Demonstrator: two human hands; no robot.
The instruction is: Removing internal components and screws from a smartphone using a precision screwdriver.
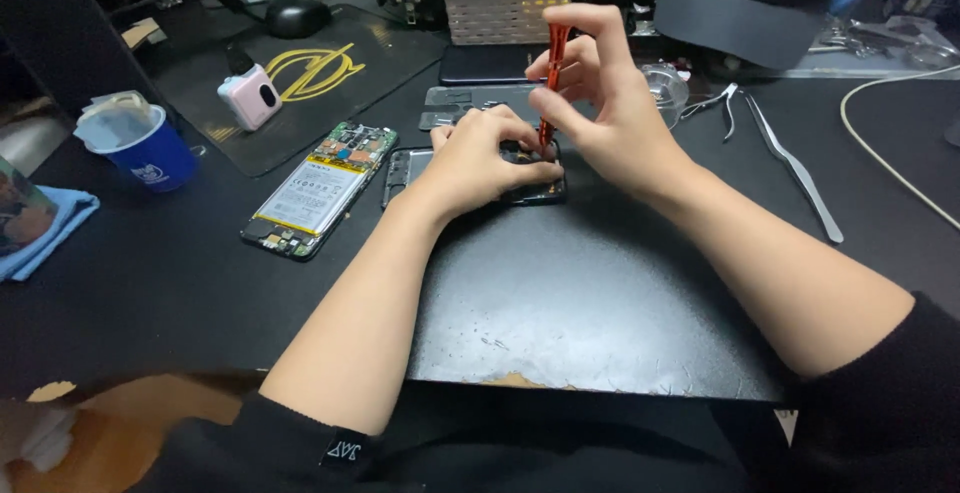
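My left hand (487, 153) presses down on a small dark phone part (540, 191) lying on a black work mat (590, 293). My right hand (600, 93) holds an orange screwdriver (553, 73) upright, its tip down on that part beside my left fingers. An opened phone (318, 191) with its battery and circuit board exposed lies to the left of my hands. A dark phone frame (402, 171) sits between it and my left hand, partly hidden by the hand.
A blue cup (150, 148) and blue cloth (50, 228) stand at far left. A pink device (250, 96) rests on a mouse pad (330, 73) with a mouse (297, 15). White basket (505, 3) behind; metal tweezers (795, 168), clear dish (668, 88), white cable (885, 168) at right.
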